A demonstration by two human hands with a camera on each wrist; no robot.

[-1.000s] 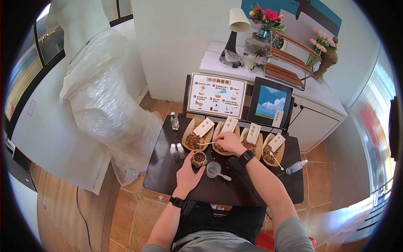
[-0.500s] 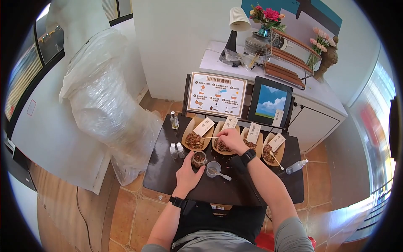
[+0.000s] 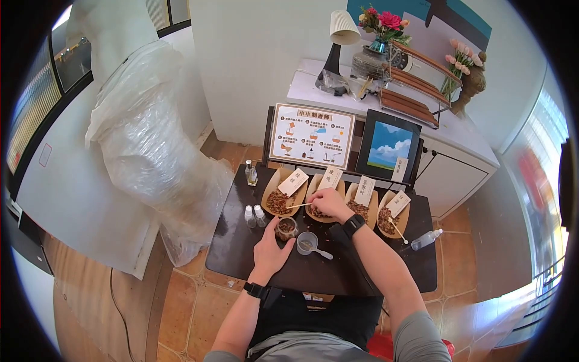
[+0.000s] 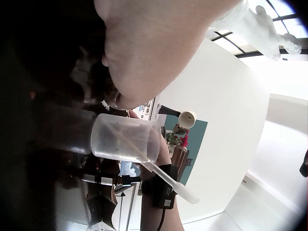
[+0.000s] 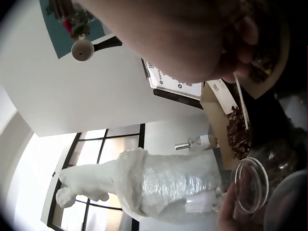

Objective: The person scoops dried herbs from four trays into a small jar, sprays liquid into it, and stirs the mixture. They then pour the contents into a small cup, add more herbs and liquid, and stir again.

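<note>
My left hand (image 3: 271, 256) holds a small glass jar (image 3: 286, 230) with brown dried bits inside, thumb and fingers around its sides. Its open mouth (image 5: 260, 175) shows in the right wrist view. Over the second paper tray (image 3: 313, 186) from the left, my right hand (image 3: 329, 204) pinches a thin pale stick (image 3: 300, 206) that juts left across the first tray (image 3: 277, 179). Dried brown bits fill the lower parts of both trays; the right hand covers some of them. Beside the jar stands a clear plastic cup (image 4: 113, 139), with a plastic dropper (image 4: 185, 192) leaning out of it.
Two more labelled trays (image 3: 376, 199) stand to the right, the last with a stick (image 3: 398, 232) in it. Small spray bottles (image 3: 259, 213) and a glass bottle (image 3: 251, 175) are at left, a clear bottle (image 3: 426, 240) at right. A printed board (image 3: 310, 137) stands behind the trays.
My right hand rose slightly with the stick half a second ago and is lower again now, close to where it was one second ago. The left hand and jar stay put.
</note>
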